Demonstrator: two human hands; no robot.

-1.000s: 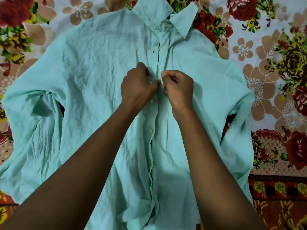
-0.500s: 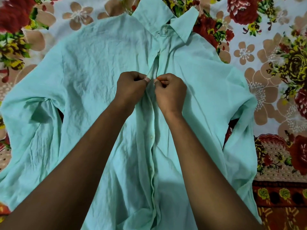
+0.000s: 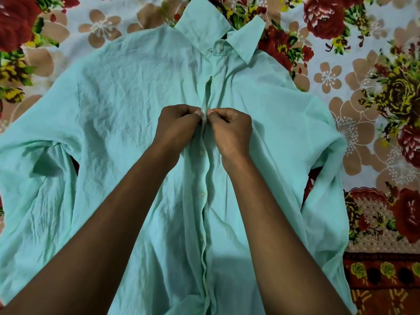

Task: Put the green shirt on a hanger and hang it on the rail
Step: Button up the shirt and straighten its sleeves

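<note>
The green shirt (image 3: pixel 113 114) lies front up and spread out on a flowered bedsheet, collar (image 3: pixel 241 42) at the top, sleeves folded down at both sides. My left hand (image 3: pixel 176 126) pinches the left edge of the button placket at chest height. My right hand (image 3: pixel 231 130) pinches the right edge right beside it, thumbs almost touching. The placket gapes slightly open above my hands up to the collar button; below them the buttons look fastened. A dark strip shows inside the collar; I cannot tell what it is. No rail is in view.
The flowered bedsheet (image 3: pixel 363 76) covers the surface all around the shirt. A red and orange patterned border (image 3: pixel 386 280) runs along the lower right.
Both hands have moved a little way up the placket toward the collar, from one button position to the one above, still pinching the two edges together.
</note>
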